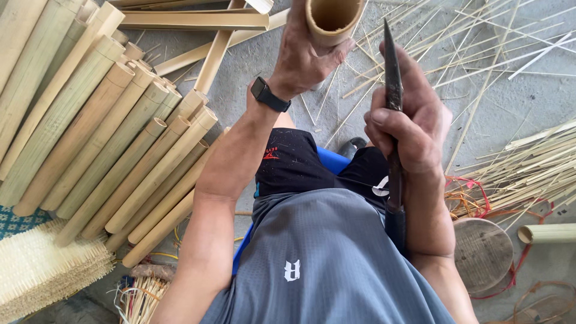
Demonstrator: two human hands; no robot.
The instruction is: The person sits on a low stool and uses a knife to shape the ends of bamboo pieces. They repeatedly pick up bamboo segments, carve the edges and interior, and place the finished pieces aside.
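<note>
A grey concrete floor lies in even daylight, strewn with thin pale bamboo slivers. Thick tan bamboo poles lie stacked side by side at left, above a pale woven bamboo mat. A round wooden block sits at right beside bundled split strips.

I see a pale, smooth, matt hollow bamboo tube, a dark, dull, pitted long metal blade, and rough grey concrete floor strewn with thin bamboo splints.
</note>
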